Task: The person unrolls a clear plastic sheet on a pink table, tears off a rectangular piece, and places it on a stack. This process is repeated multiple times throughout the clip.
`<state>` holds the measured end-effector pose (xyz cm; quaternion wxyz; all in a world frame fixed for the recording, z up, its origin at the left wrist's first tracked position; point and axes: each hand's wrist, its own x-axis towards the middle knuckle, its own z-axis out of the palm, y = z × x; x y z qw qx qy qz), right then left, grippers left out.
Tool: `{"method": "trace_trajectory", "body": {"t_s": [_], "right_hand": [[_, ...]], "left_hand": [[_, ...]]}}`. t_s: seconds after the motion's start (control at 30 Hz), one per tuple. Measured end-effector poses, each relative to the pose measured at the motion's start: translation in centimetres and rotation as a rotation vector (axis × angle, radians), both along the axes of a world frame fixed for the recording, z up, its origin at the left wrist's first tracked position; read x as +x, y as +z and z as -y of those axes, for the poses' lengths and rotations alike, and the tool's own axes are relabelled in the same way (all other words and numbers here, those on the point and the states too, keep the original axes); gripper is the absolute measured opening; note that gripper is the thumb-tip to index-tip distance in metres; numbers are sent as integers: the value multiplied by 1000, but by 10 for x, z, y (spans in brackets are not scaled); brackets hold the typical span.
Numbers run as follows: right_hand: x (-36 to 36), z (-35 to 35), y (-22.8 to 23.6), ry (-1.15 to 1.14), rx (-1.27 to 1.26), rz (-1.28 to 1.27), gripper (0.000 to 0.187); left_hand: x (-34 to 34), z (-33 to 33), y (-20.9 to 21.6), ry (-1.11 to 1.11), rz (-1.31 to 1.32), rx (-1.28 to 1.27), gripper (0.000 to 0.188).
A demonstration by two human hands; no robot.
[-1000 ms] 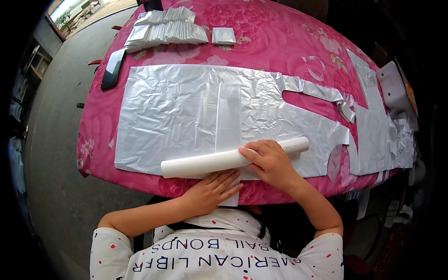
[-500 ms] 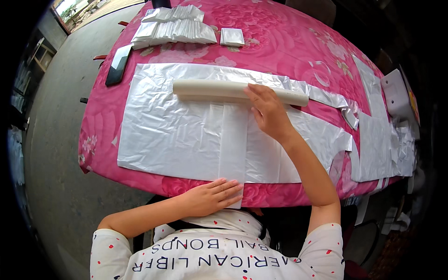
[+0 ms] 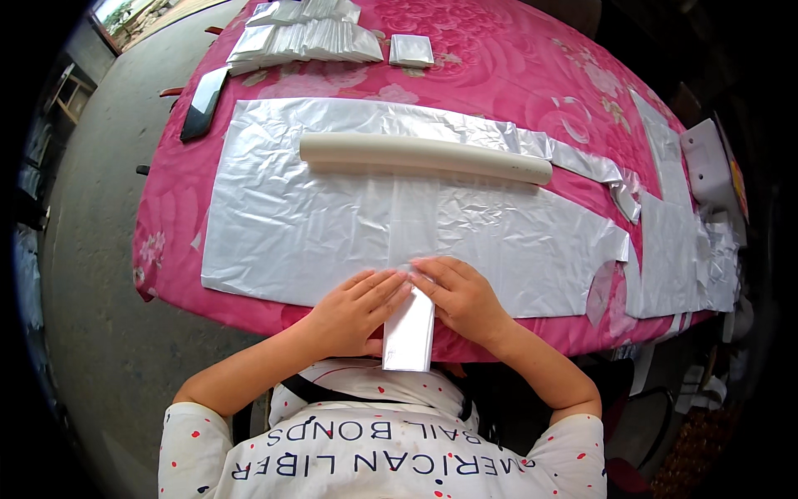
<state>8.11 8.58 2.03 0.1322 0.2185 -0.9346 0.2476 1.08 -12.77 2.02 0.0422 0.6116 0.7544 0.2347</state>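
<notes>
A narrow folded strip of white plastic film [image 3: 407, 333] lies at the table's near edge, its near end reaching the rim. My left hand [image 3: 357, 306] rests on the strip's far end from the left, fingers stretched out flat; its thumb is partly hidden. From the right, my right hand [image 3: 461, 301] lies over the same end with outstretched fingers. The fingertips of both hands nearly meet there. Beyond them a pale cream tube [image 3: 424, 156] lies crosswise, untouched, on a large flat sheet of white plastic bags [image 3: 283, 224].
Stacks of small folded white packets [image 3: 307, 41], one separate packet [image 3: 411, 50] and a dark phone [image 3: 204, 103] lie at the far left of the pink flowered tablecloth [image 3: 499, 58]. More white plastic bags [image 3: 669, 258] and a white plastic container [image 3: 709, 170] are at the right.
My right hand has left the tube and come down to the strip. My left hand has moved slightly up along the strip, to its far end. The tube lies almost where it was.
</notes>
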Motion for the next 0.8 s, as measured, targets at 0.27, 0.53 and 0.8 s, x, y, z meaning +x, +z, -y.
{"method": "trace_trajectory", "body": {"t_s": [0.27, 0.53, 0.8], "right_hand": [[-16, -6, 10, -170, -241, 160, 14], [-53, -13, 23, -508, -626, 950, 23], [-52, -10, 28, -547, -655, 949, 23]], "left_hand": [[-9, -13, 5, 227, 275, 114, 63], [-17, -18, 5, 356, 162, 229, 77], [12, -36, -6, 305, -22, -177, 79]]}}
